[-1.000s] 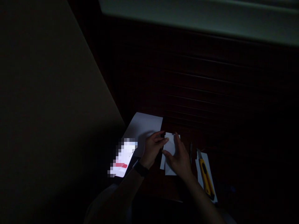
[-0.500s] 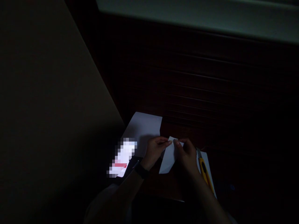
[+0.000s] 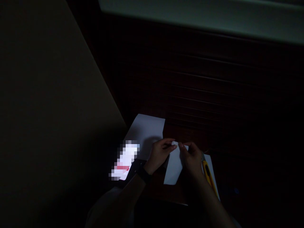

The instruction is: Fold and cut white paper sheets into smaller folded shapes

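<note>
In a very dark scene, both my hands pinch the top edge of a small white piece of paper [image 3: 174,166] held just above a dark wooden table [image 3: 213,104]. My left hand [image 3: 159,154], with a dark watch on the wrist, grips the paper's upper left. My right hand [image 3: 193,158] grips the upper right, fingers closed. The paper hangs down between them, folded or creased.
A larger white sheet [image 3: 147,131] lies behind my left hand. A lit phone screen [image 3: 124,160] glows to the left. A yellow utility knife [image 3: 209,177] rests on another white slip at my right wrist. A pale wall fills the left side.
The paper lay flat under my hands a second ago. Both hands have since lifted it by its top edge and shifted slightly right, covering the pen beside the knife.
</note>
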`<state>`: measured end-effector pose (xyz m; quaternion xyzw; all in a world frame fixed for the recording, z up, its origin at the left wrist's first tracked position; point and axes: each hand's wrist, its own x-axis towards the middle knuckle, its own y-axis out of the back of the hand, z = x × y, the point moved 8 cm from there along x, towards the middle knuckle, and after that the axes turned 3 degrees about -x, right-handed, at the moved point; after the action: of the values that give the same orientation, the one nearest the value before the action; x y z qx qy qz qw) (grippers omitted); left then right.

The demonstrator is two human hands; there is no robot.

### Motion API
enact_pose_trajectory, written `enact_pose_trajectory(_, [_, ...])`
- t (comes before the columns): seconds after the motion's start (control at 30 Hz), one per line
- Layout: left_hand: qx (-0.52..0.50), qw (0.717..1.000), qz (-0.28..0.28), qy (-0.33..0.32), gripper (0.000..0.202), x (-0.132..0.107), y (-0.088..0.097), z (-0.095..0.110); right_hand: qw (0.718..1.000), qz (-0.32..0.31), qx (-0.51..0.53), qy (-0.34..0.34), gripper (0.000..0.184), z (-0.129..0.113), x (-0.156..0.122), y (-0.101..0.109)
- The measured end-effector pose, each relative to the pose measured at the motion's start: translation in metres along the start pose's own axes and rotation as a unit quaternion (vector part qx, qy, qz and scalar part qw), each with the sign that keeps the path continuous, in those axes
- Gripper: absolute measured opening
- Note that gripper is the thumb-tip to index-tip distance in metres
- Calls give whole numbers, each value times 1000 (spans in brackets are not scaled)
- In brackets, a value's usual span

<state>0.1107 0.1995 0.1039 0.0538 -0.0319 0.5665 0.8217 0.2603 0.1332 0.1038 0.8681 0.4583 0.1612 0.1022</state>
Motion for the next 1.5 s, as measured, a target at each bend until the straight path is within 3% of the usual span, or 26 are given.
enact_pose_trajectory(0.43, [-26,999,-2,33,26,1,2,-6,1000,-17,-6,17,19,-3,-1,-5])
enact_pose_trajectory(1.0, [-28,999,2,22,27,1,3,-5,999,-33,17,31,19,-14,-1,-4])
enact_pose_trajectory(1.5, [-23,999,-13,26,23,-1,1,-3,999,-47,17,-11,21,-3,3,-3])
